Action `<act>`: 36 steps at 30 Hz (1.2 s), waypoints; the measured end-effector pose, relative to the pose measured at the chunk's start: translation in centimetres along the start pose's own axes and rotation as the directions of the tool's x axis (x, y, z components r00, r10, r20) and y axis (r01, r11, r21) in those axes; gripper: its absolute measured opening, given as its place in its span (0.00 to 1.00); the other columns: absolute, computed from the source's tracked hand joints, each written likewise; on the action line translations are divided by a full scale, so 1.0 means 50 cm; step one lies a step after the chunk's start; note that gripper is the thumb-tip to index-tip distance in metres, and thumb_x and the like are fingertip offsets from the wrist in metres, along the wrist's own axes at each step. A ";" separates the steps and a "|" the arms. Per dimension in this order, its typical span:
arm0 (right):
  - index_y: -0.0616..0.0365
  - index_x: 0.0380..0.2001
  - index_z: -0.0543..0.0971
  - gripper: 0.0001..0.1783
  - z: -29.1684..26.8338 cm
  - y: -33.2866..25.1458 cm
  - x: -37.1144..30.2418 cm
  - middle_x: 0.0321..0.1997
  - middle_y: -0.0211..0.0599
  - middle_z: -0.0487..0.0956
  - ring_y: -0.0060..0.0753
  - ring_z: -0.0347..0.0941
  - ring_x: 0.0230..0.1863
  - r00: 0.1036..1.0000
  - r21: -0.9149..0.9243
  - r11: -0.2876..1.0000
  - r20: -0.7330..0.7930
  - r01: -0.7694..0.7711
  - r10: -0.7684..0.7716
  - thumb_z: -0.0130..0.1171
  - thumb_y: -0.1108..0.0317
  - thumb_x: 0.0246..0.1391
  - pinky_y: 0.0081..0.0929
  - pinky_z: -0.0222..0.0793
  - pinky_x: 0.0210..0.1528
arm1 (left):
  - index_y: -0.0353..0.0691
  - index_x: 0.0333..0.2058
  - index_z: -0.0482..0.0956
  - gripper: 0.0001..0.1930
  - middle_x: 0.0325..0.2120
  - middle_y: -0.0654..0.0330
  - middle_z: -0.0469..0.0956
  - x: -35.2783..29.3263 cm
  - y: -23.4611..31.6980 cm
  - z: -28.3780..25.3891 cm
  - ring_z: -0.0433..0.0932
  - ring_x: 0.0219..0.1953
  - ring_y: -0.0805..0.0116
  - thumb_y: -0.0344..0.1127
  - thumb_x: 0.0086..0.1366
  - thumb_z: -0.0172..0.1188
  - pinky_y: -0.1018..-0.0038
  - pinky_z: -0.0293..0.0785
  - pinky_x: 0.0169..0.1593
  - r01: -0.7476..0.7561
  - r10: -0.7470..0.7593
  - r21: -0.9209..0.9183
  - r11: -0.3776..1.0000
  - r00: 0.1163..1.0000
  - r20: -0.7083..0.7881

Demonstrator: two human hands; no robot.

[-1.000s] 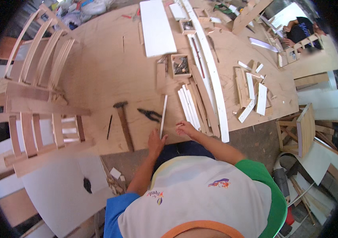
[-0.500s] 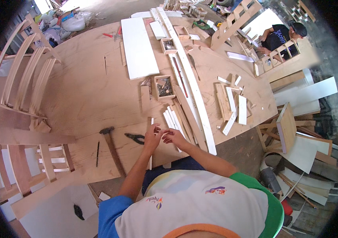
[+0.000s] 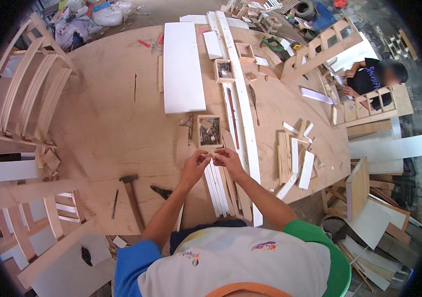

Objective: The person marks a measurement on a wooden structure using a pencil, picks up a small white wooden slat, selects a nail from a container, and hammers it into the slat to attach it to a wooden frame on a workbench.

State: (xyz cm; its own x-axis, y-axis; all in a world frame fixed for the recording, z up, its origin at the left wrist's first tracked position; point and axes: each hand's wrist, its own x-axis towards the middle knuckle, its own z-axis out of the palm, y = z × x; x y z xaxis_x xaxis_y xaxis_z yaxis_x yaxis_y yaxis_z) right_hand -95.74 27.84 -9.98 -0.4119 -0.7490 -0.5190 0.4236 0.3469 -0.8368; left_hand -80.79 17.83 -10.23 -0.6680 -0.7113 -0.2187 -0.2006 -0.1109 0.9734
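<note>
Both my hands close in at the top of the white strips (image 3: 217,193).
My left hand (image 3: 194,167) and right hand (image 3: 229,162) are half curled, fingertips nearly meeting; I can't tell if they pinch anything. It looks like fine fingertip handling, calling for steadiness. Just beyond sits the open wooden box (image 3: 199,131).

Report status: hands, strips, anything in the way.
Left hand and right hand close together; grip unclear. White strips side by side, partly under hands. Wooden box just beyond.
</note>
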 end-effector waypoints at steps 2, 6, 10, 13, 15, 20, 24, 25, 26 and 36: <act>0.65 0.42 0.76 0.11 -0.021 -0.009 0.063 0.33 0.38 0.79 0.27 0.78 0.33 0.997 0.024 0.997 -0.029 0.074 -0.073 0.55 0.73 0.57 0.24 0.76 0.37 | 0.36 0.43 0.77 0.14 0.26 0.56 0.80 0.042 0.003 -0.005 0.80 0.31 0.70 0.34 0.61 0.63 0.74 0.75 0.37 -0.003 0.002 0.104 0.995 1.000 0.011; 0.67 0.41 0.76 0.11 -0.061 -0.049 0.175 0.30 0.35 0.79 0.24 0.77 0.31 0.993 0.019 0.992 0.004 0.121 -0.121 0.57 0.73 0.56 0.21 0.74 0.35 | 0.37 0.44 0.77 0.14 0.26 0.56 0.80 0.113 -0.013 -0.013 0.79 0.30 0.71 0.34 0.60 0.63 0.75 0.75 0.36 0.004 -0.010 0.291 0.957 1.000 0.019; 0.66 0.41 0.76 0.11 -0.121 -0.081 0.273 0.30 0.35 0.80 0.22 0.77 0.31 0.978 -0.052 0.977 0.002 0.208 -0.208 0.57 0.73 0.55 0.19 0.74 0.33 | 0.37 0.44 0.77 0.13 0.26 0.58 0.80 0.205 -0.037 0.002 0.78 0.30 0.75 0.34 0.62 0.62 0.77 0.74 0.35 0.130 -0.135 0.215 0.968 0.991 0.008; 0.65 0.43 0.75 0.11 -0.180 -0.087 0.350 0.32 0.36 0.79 0.23 0.76 0.32 0.960 -0.262 0.929 -0.021 0.263 -0.278 0.56 0.74 0.58 0.22 0.75 0.36 | 0.37 0.45 0.77 0.13 0.27 0.59 0.80 0.279 -0.051 0.026 0.77 0.30 0.77 0.33 0.62 0.61 0.78 0.74 0.35 0.056 -0.056 0.195 0.979 0.998 -0.005; 0.64 0.45 0.75 0.12 -0.209 -0.105 0.396 0.32 0.34 0.79 0.21 0.76 0.31 0.954 -0.258 0.924 -0.033 0.281 -0.299 0.56 0.74 0.57 0.20 0.74 0.34 | 0.37 0.45 0.76 0.13 0.28 0.59 0.80 0.332 -0.060 0.047 0.77 0.30 0.76 0.33 0.62 0.61 0.78 0.74 0.34 0.045 -0.045 0.091 0.995 0.999 0.001; 0.62 0.47 0.75 0.17 -0.244 -0.164 0.526 0.28 0.38 0.80 0.26 0.78 0.30 0.916 -0.379 0.860 -0.067 0.343 -0.395 0.58 0.72 0.53 0.24 0.74 0.34 | 0.37 0.45 0.75 0.15 0.30 0.58 0.79 0.460 -0.011 0.086 0.78 0.30 0.67 0.30 0.59 0.62 0.74 0.75 0.34 -0.049 0.061 0.248 0.967 0.997 -0.042; 0.58 0.51 0.74 0.24 -0.238 -0.225 0.605 0.29 0.49 0.81 0.42 0.80 0.32 0.858 -0.637 0.677 -0.049 0.368 -0.512 0.60 0.66 0.50 0.35 0.76 0.37 | 0.38 0.48 0.74 0.18 0.36 0.55 0.79 0.572 -0.020 0.100 0.78 0.35 0.62 0.31 0.58 0.62 0.72 0.75 0.35 -0.143 0.163 0.281 0.949 0.986 -0.046; 0.57 0.52 0.74 0.25 -0.229 -0.243 0.615 0.29 0.50 0.81 0.46 0.80 0.32 0.873 -0.672 0.669 -0.071 0.316 -0.483 0.61 0.65 0.50 0.37 0.75 0.37 | 0.38 0.50 0.73 0.20 0.39 0.54 0.78 0.597 -0.021 0.101 0.78 0.37 0.62 0.31 0.58 0.62 0.71 0.75 0.37 -0.133 0.153 0.296 0.946 0.987 -0.045; 0.56 0.53 0.73 0.26 -0.220 -0.260 0.625 0.29 0.52 0.81 0.50 0.80 0.33 0.885 -0.705 0.658 -0.093 0.264 -0.455 0.61 0.64 0.49 0.40 0.75 0.38 | 0.39 0.51 0.73 0.21 0.42 0.53 0.78 0.618 -0.023 0.103 0.78 0.40 0.61 0.32 0.58 0.62 0.70 0.76 0.38 -0.122 0.142 0.311 0.942 0.989 -0.044; 0.56 0.39 0.79 0.14 -0.254 -0.214 0.663 0.31 0.54 0.80 0.56 0.78 0.36 0.839 -0.796 0.545 -0.089 0.264 -0.537 0.57 0.65 0.48 0.45 0.75 0.41 | 0.39 0.60 0.66 0.29 0.46 0.52 0.77 0.708 -0.023 0.152 0.77 0.46 0.63 0.35 0.60 0.62 0.68 0.74 0.48 -0.098 0.114 0.210 0.973 0.992 -0.061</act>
State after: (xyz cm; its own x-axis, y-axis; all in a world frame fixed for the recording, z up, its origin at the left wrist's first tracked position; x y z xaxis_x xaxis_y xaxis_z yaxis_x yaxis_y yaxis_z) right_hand -124.19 6.49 -20.43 -0.6451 -0.7641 -0.0015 -0.5201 0.4406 -0.7317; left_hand -109.65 -1.92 -19.63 -0.6414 -0.7604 -0.1021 -0.2798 0.1078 0.9540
